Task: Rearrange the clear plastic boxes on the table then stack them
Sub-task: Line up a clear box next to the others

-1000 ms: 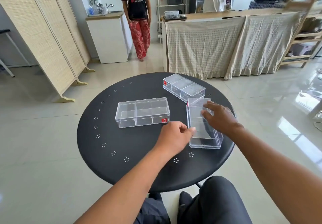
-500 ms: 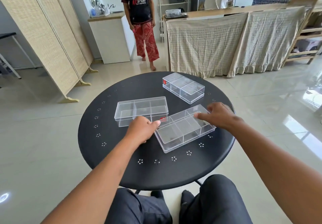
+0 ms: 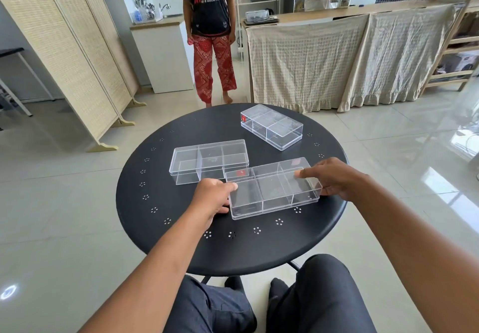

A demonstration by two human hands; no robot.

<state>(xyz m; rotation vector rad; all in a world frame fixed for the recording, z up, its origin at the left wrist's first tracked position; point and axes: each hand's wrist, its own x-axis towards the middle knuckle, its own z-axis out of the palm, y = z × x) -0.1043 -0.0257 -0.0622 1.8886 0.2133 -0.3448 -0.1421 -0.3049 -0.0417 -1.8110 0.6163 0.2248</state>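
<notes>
Three clear plastic boxes with inner dividers lie on a round black table (image 3: 181,242). The nearest box (image 3: 273,190) lies almost crosswise in front of me. My left hand (image 3: 212,196) grips its left end and my right hand (image 3: 334,177) grips its right end. Its far left corner touches or overlaps the middle box (image 3: 207,161), which lies flat at centre left. The third box (image 3: 272,126) sits apart at the far right of the table, turned at an angle.
A person in red patterned trousers (image 3: 212,63) stands just beyond the table. A cloth-draped counter (image 3: 337,55) runs behind on the right, a folding woven screen (image 3: 64,47) on the left. My knees (image 3: 259,306) are under the table's near edge.
The nearest box has been turned from lengthwise to almost crosswise, and it now sits closer to the middle box. Both hands stayed at its ends. The person behind stepped closer.
</notes>
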